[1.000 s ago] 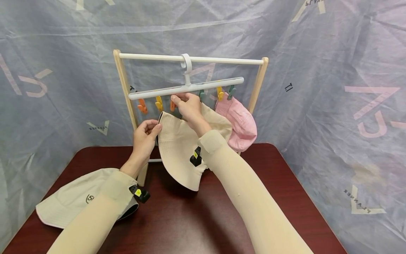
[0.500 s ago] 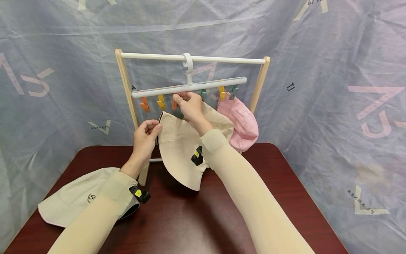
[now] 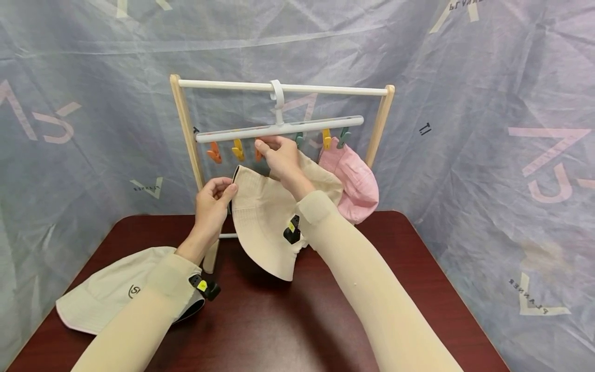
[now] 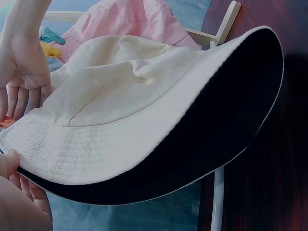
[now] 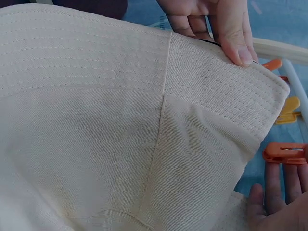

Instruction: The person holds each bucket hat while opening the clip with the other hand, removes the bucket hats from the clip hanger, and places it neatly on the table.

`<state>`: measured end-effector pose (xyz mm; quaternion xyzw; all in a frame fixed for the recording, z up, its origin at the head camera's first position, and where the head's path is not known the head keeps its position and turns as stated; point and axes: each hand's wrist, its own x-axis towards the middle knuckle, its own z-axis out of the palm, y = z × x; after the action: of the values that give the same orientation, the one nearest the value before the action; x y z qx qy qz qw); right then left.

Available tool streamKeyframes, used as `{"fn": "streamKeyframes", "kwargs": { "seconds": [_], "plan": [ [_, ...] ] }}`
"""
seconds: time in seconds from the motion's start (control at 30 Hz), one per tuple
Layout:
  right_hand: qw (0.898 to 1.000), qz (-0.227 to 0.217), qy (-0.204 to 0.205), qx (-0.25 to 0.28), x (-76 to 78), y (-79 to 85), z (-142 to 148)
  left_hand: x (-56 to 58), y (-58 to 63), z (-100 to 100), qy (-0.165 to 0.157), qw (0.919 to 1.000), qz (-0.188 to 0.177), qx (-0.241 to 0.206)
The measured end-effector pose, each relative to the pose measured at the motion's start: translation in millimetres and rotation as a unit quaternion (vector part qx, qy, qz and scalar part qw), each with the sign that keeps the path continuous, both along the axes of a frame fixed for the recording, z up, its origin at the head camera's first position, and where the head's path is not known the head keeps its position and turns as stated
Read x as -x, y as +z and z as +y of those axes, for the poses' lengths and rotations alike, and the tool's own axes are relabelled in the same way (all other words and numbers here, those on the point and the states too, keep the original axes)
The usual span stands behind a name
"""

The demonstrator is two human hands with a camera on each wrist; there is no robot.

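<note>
My left hand (image 3: pixel 210 206) pinches the brim edge of a beige bucket hat (image 3: pixel 262 217) between thumb and fingers. The hat hangs tilted, and its black lining shows in the left wrist view. Above its raised edge, my right hand (image 3: pixel 285 163) pinches an orange clip (image 5: pixel 284 153) on the white hanger (image 3: pixel 321 124). In the right wrist view the clip lies across the fingers, apart from the brim; the thumb is mostly cut off. Behind the right hand, another beige hat (image 3: pixel 323 174) hangs, partly hidden. A pink hat (image 3: pixel 355 178) hangs at the hanger's right end.
The hanger hooks over a wooden-sided rack (image 3: pixel 186 124) at the table's back. Another orange clip (image 3: pixel 214 153) and a yellow clip (image 3: pixel 238 150) hang at its left. A pale bucket hat (image 3: pixel 107 289) lies on the dark red table (image 3: pixel 325 320), partly under the left forearm.
Both hands keep nearly the same place and hold. The hanger and rack shift slightly right in the view, and the hanger looks a little more level.
</note>
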<state>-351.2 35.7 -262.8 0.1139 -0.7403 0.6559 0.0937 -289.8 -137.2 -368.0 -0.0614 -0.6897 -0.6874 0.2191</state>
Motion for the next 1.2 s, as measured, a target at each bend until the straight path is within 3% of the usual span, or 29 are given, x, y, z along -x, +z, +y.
{"fn": "streamKeyframes", "kwargs": {
  "seconds": [0.3, 1.2],
  "plan": [
    [1.0, -0.004, 0.005, -0.005, -2.0, 1.1, 1, -5.0, 2.9, 0, -0.006, 0.9999, -0.011, 0.0],
    [0.999, 0.004, 0.037, 0.004, -13.0, 2.0, 8, -6.4, -0.4, 0, 0.0, 0.9998, 0.003, -0.02]
  ]
}}
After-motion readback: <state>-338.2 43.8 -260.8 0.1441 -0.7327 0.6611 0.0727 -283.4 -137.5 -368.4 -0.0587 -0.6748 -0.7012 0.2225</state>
